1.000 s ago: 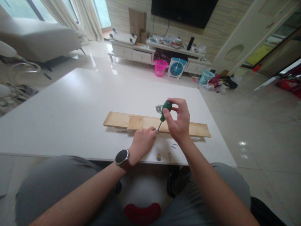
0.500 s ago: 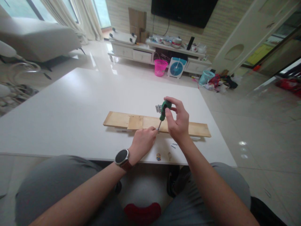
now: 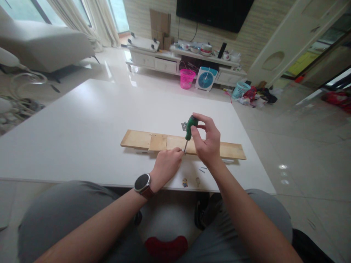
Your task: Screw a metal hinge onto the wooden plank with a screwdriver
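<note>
A long wooden board [image 3: 137,139] lies across the white table, with a smaller wood piece [image 3: 158,142] on its left half. My right hand [image 3: 207,140] grips the green handle of a screwdriver [image 3: 189,128], fingers around its top. The shaft points down to the board's near edge. There my left hand [image 3: 169,160] is closed by the screwdriver's tip, pinching something small and metallic that I cannot make out. Metal hinges [image 3: 183,126] lie just behind the board, partly hidden by the screwdriver. Several loose screws [image 3: 202,170] rest between my forearms.
Near the front edge of the white table [image 3: 82,117] lie a small cartoon-figure sticker or charm [image 3: 184,182] and a key-like object [image 3: 197,181]. Beyond the table stand a pink basket [image 3: 187,79], a blue fan [image 3: 205,79] and a low cabinet [image 3: 166,65].
The screwdriver's handle has turned slightly and tipped a little to the left in my right hand. My left hand stays at the board's near edge.
</note>
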`<state>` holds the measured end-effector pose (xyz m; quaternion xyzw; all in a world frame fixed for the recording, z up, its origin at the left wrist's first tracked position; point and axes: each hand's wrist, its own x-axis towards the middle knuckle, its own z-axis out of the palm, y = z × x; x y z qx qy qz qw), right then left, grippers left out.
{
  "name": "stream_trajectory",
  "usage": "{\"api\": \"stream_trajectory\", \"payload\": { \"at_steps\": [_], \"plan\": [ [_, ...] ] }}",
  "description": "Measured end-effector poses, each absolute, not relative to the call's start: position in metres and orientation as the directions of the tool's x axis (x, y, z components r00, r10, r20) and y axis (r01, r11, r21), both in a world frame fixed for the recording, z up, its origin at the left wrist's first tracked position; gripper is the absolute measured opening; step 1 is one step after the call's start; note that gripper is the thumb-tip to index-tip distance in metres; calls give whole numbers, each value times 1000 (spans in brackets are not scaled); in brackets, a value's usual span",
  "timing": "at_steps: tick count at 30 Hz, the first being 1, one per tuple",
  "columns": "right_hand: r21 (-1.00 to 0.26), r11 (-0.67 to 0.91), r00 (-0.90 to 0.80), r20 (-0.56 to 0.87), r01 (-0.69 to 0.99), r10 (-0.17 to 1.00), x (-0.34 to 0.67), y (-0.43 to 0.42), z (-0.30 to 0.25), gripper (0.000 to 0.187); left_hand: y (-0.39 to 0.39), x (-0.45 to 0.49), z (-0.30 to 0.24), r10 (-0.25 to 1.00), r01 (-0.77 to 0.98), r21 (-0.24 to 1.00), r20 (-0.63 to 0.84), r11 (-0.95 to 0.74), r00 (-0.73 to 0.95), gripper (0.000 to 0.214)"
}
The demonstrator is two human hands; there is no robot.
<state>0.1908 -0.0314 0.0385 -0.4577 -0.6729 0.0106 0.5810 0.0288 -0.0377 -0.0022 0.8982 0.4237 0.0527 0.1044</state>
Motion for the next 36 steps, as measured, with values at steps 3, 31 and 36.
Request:
{"api": "stream_trajectory", "payload": {
  "at_steps": [3,31,36],
  "plan": [
    [-542,572,125,783,616,609,191,-32,40,27,-38,29,-2,772,752,230,-5,-618,636,31],
    [-576,597,220,796,558,563,195,-32,44,27,-38,29,-3,765,747,214,4,-630,644,29],
    [-572,600,264,809,559,525,208,-40,66,29,-37,26,-6,754,735,200,29,-647,656,29]
  ]
}}
